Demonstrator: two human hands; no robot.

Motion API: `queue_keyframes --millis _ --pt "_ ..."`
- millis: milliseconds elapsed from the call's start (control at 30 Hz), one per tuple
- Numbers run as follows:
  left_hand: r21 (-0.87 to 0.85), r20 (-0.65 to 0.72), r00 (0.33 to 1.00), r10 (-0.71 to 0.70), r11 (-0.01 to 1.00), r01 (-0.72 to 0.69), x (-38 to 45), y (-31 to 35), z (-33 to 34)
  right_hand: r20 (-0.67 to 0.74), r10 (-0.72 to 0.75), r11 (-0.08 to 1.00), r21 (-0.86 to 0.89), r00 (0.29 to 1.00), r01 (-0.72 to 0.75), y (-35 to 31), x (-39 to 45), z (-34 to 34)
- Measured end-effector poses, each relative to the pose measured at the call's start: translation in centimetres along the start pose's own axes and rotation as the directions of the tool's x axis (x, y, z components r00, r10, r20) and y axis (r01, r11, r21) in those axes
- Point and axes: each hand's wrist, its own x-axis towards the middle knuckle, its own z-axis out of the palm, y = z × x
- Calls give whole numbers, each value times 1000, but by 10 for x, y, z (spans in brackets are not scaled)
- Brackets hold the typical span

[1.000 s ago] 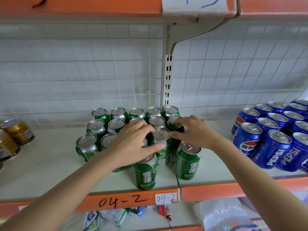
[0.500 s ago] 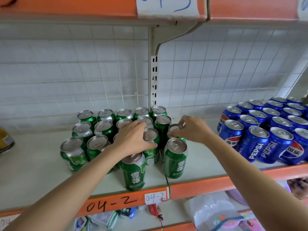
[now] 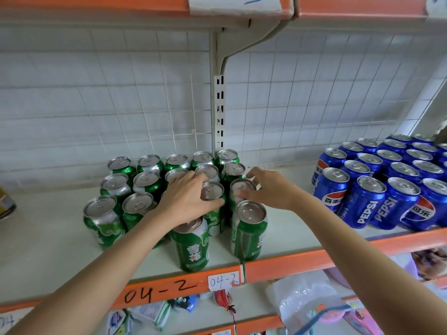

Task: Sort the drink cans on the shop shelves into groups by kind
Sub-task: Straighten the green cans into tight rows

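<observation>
Several green cans [image 3: 147, 180] stand grouped in rows on the pale shelf [image 3: 46, 240], at its middle. My left hand [image 3: 186, 197] reaches over them and grips the top of one green can [image 3: 212, 191] between thumb and fingers. Just to the right, my right hand [image 3: 268, 187] grips the neighbouring green can [image 3: 242, 186] the same way. Two more green cans [image 3: 192, 247] stand in front, near the shelf's edge. Several blue Pepsi cans [image 3: 377, 189] form their own group at the right.
A gold can [image 3: 6, 204] shows at the far left edge. A white upright post [image 3: 219, 112] and wire grid back the shelf. The orange front rail [image 3: 302, 262] carries a "04-2" label. Packets and bags lie on the shelf below.
Both hands have stayed on the same two green cans in the middle of the group. The view has shifted, so more Pepsi cans show on the right.
</observation>
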Motion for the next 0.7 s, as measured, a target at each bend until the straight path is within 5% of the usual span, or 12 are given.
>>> queue_keyframes --millis 167,267,400,700 --pt "-4 -132 981 141 990 -143 -30 -11 -7 57 -50 979 -194 997 60 -1 -36 -12" --pt "36 -83 979 185 982 -183 -54 -14 -10 139 -125 940 -301 982 162 -9 -51 -3" --pt "142 -50 978 205 970 -196 -73 -10 -7 61 -271 893 -358 961 274 -24 -54 11" --pt "123 -82 996 19 992 -9 -105 -39 -22 123 -459 843 -252 880 475 -65 -36 35"
